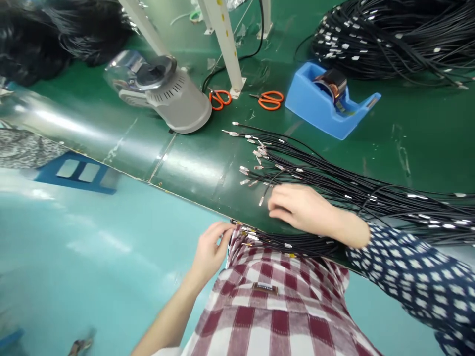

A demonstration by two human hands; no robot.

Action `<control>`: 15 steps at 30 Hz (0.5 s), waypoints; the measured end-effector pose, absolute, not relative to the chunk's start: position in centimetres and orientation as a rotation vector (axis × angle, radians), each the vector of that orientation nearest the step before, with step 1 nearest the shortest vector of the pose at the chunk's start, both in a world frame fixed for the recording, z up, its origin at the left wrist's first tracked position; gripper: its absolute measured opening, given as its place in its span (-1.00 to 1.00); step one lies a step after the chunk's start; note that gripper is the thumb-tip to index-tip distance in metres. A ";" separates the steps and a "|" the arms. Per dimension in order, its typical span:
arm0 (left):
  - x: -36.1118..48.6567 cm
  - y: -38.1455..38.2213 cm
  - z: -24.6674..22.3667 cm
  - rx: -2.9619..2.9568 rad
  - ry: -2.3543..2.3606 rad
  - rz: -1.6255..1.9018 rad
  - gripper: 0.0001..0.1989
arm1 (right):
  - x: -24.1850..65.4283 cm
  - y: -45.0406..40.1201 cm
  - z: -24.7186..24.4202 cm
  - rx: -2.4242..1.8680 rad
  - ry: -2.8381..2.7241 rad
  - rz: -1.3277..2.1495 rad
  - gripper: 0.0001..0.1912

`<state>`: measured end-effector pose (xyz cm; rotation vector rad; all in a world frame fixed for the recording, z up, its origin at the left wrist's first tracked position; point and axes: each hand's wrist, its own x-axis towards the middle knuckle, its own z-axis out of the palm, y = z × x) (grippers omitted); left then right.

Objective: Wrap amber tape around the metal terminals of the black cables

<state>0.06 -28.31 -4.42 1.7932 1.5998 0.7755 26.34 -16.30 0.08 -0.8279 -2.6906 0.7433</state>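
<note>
My left hand (213, 247) is at the table's front edge, its thumb and fingertips closed at the end of a thin cable bundle (274, 241) lying along the edge against the checked apron (282, 301). My right hand (297, 207), palm down, reaches in from the right with fingers curled; whatever it grips is hidden. Its wrist hangs over the thin bundle. Just beyond that hand, a larger bundle of black cables (334, 173) with white labels and metal ends fans out on the green table (208, 173).
A blue tape dispenser (319, 106), two orange-handled scissors (270, 100) (220, 100) and a grey machine (178, 99) stand beyond the cables. White metal posts (228, 44) rise behind. Coiled black cables (393, 39) lie at back right, more dark bundles (85, 29) at back left.
</note>
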 end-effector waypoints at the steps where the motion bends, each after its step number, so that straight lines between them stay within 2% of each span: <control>1: 0.2 -28.7 -4.9 1.758 1.606 0.765 -0.83 | 26.7 -17.2 0.2 -0.825 -2.704 0.812 -0.85; 3: 0.6 -29.0 -5.6 1.688 1.632 0.769 -0.83 | 27.1 -18.4 0.3 -0.867 -2.735 0.831 -0.84; 9: 0.9 -28.2 -5.0 1.583 1.805 0.923 -0.85 | 26.0 -16.5 -0.7 -1.061 -2.704 0.470 -0.71; 13: 0.9 -27.4 -3.0 1.647 1.798 1.057 -0.87 | 25.2 -13.6 -1.2 -1.011 -2.706 0.431 -0.86; 15: 1.7 -26.5 -2.0 1.685 1.698 1.086 -0.87 | 25.3 -12.9 -0.5 -0.949 -2.585 0.530 -0.85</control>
